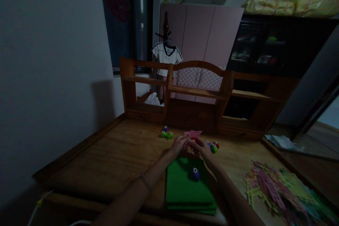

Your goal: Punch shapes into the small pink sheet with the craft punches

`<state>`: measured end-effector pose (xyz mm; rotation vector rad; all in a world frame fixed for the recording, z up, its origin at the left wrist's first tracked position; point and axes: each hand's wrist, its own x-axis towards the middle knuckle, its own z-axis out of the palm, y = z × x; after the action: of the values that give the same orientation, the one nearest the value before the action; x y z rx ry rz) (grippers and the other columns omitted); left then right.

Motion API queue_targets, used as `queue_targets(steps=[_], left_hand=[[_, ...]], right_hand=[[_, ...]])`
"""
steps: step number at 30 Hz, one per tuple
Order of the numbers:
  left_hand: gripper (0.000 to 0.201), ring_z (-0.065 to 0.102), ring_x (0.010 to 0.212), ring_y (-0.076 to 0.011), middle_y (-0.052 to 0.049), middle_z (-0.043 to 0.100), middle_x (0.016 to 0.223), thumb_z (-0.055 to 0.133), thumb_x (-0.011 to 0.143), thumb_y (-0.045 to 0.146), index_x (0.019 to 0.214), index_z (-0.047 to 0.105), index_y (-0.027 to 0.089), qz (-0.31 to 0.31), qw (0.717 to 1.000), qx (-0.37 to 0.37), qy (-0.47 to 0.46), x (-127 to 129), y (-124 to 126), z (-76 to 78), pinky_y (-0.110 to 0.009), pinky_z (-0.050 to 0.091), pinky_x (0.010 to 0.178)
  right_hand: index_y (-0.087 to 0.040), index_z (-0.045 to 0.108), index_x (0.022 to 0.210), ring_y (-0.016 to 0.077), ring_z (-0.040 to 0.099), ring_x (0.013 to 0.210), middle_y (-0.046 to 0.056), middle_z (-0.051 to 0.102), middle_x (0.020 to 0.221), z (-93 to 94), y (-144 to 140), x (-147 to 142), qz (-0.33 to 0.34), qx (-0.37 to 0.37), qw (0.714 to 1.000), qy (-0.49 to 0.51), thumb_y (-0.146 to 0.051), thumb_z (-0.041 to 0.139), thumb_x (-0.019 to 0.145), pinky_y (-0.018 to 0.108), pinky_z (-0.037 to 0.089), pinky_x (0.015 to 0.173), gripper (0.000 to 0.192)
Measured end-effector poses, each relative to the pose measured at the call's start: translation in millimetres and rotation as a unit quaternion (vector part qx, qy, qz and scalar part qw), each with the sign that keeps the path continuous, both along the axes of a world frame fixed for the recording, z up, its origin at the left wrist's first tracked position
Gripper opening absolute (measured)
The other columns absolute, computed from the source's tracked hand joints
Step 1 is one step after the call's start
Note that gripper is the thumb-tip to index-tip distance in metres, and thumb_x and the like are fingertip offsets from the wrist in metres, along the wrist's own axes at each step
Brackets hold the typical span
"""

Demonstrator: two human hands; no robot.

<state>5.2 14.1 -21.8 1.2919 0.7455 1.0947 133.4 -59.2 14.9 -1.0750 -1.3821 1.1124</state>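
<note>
Both hands meet above the far end of a stack of green felt sheets (189,190) lying on the wide wooden desk (111,162). The left hand (178,145) and the right hand (203,147) each pinch a side of a small pink paper piece (192,135), which sticks up just beyond the fingertips at about 12 o'clock from the hands. The fingers of both hands are curled in close on the paper; the dim light hides how tightly each finger presses. A thin bracelet (145,182) sits on the left forearm.

On the green stack, at 6 o'clock from the hands, rests a small purple round craft punch with a white centre (195,173). At 10 o'clock from the left hand sits a cluster of small green and purple round punches (166,133). Just beside the right hand at 3 o'clock lies another cluster of red, green and blue punches (213,146).

At 4 o'clock from the hands, well apart on the desk's right side, spreads a heap of pink, yellow and green cut paper scraps (275,187). At 12 o'clock, along the desk's back edge, stands a brown wooden shelf unit (196,91). Behind it a white shirt on a hanger (166,56) hangs before a pink wardrobe (201,31)
</note>
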Motion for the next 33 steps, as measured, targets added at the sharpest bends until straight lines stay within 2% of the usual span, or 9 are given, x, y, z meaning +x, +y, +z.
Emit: queue_targets(steps=[4, 8, 12, 18, 21, 25, 28, 33], left_hand=[[0.051, 0.042, 0.048, -0.007, -0.002, 0.05, 0.058, 0.056, 0.072, 0.059, 0.072, 0.058, 0.008, 0.027, 0.999, 0.017, -0.01, -1.4, 2.1, -0.9, -0.019, 0.032, 0.046], [0.056, 0.042, 0.046, -0.0067, -0.003, 0.053, 0.061, 0.054, 0.073, 0.062, 0.081, 0.06, 0.007, 0.046, 0.999, 0.002, -0.023, -3.8, 3.7, 1.3, -0.019, 0.029, 0.043], [0.055, 0.052, 0.056, -0.0104, -0.006, 0.059, 0.07, 0.052, 0.076, 0.06, 0.09, 0.063, 0.008, 0.016, 0.998, 0.008, -0.056, -4.7, 2.4, 6.5, -0.02, 0.037, 0.051], [0.054, 0.057, 0.067, -0.0143, -0.008, 0.06, 0.074, 0.051, 0.078, 0.058, 0.09, 0.064, 0.007, -0.011, 0.996, 0.02, -0.082, -5.0, -2.6, 13.5, -0.024, 0.043, 0.063], [0.057, 0.053, 0.061, -0.0131, -0.007, 0.058, 0.069, 0.048, 0.077, 0.062, 0.082, 0.062, 0.007, 0.008, 0.999, 0.026, -0.046, -6.0, -4.0, 13.4, -0.023, 0.039, 0.056], [0.058, 0.041, 0.05, -0.0084, -0.003, 0.049, 0.058, 0.05, 0.073, 0.065, 0.068, 0.057, 0.007, 0.065, 0.998, 0.026, 0.004, -6.7, -6.2, 14.7, -0.021, 0.03, 0.05], [0.059, 0.038, 0.048, -0.0078, -0.002, 0.047, 0.056, 0.049, 0.072, 0.067, 0.064, 0.054, 0.008, 0.06, 0.998, 0.023, 0.005, -6.9, -11.0, 20.3, -0.022, 0.029, 0.049], [0.062, 0.039, 0.05, -0.0086, -0.002, 0.048, 0.054, 0.052, 0.065, 0.071, 0.062, 0.053, 0.009, 0.066, 0.998, 0.014, -0.006, -6.1, -16.7, 26.1, -0.022, 0.028, 0.049]], right_hand=[[-0.019, 0.053, 0.097, 0.0066, 0.033, 0.05, -0.001, 0.047, 0.069, 4.4, -3.9, -0.6, 0.022, -0.007, 0.999, 0.027, -0.048, 0.061, 0.076, 0.021, 0.025, 0.045, 0.036], [-0.019, 0.054, 0.101, 0.006, 0.031, 0.05, 0.002, 0.05, 0.073, 7.6, -7.9, -2.5, 0.021, 0.009, 0.999, 0.035, -0.046, 0.058, 0.08, 0.02, 0.022, 0.044, 0.035], [-0.019, 0.054, 0.101, 0.006, 0.03, 0.05, 0.002, 0.048, 0.072, 6.7, -7.5, -2.9, 0.018, 0.009, 0.999, 0.032, -0.046, 0.056, 0.081, 0.021, 0.02, 0.043, 0.034], [-0.021, 0.051, 0.112, 0.0084, 0.035, 0.05, 0.001, 0.048, 0.07, 7.6, -5.9, -2.7, 0.039, -0.001, 0.999, -0.01, -0.048, 0.054, 0.082, 0.022, 0.022, 0.043, 0.04], [-0.023, 0.049, 0.116, 0.0086, 0.035, 0.051, 0.0, 0.048, 0.072, 10.4, -9.1, -6.0, 0.04, -0.006, 0.999, -0.005, -0.05, 0.052, 0.082, 0.022, 0.023, 0.043, 0.043], [-0.02, 0.054, 0.103, 0.0083, 0.038, 0.054, 0.002, 0.051, 0.077, 13.9, -13.9, -10.5, 0.01, -0.007, 1.0, -0.001, -0.052, 0.048, 0.084, 0.022, 0.025, 0.045, 0.037], [-0.019, 0.053, 0.097, 0.0081, 0.038, 0.053, 0.003, 0.051, 0.079, 13.3, -13.9, -10.8, 0.016, -0.01, 1.0, 0.002, -0.052, 0.045, 0.086, 0.022, 0.025, 0.044, 0.036], [-0.02, 0.049, 0.105, 0.0083, 0.038, 0.053, 0.002, 0.048, 0.077, 8.9, -10.1, -9.4, 0.039, 0.011, 0.999, -0.01, -0.05, 0.047, 0.085, 0.021, 0.023, 0.042, 0.036]])
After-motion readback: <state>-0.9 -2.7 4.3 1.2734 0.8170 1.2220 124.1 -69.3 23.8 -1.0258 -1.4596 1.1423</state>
